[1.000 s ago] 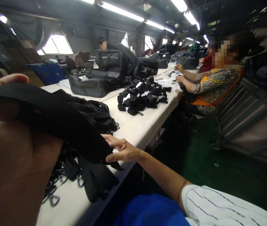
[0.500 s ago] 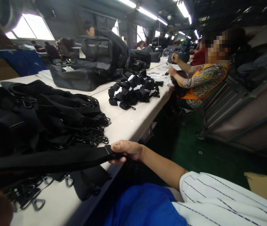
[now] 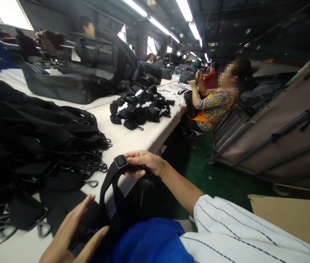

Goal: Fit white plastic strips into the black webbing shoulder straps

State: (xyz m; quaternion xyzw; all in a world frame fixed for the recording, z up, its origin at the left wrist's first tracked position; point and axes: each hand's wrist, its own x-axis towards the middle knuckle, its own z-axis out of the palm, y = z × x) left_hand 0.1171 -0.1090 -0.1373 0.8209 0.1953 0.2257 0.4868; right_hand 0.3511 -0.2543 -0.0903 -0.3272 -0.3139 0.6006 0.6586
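Note:
My right hand (image 3: 144, 163) is closed around a black webbing strap (image 3: 106, 188) near its metal slide buckle (image 3: 121, 161), just off the table's front edge. From there the strap hangs down in a loop toward my lap. At the lower left my left hand (image 3: 73, 233) is open, thumb and fingers spread, beside the hanging strap; I see nothing in its grasp. Left of both hands lies a large heap of black straps (image 3: 40, 135) with metal snap hooks along its right side. A loose triangular ring (image 3: 43, 229) rests by my left hand.
Bundled black straps with white bands (image 3: 141, 107) sit farther along the white table (image 3: 133, 140). Black bags (image 3: 89, 82) stand behind them. A co-worker in a patterned top (image 3: 215, 106) sits at the table's right side, near a metal-framed cart (image 3: 278, 146). Cardboard (image 3: 289, 215) lies at lower right.
The strap, stretched out to the left before, now droops in a loop from my right hand. My left hand has come into clearer view with its fingers spread. The view has turned rightward.

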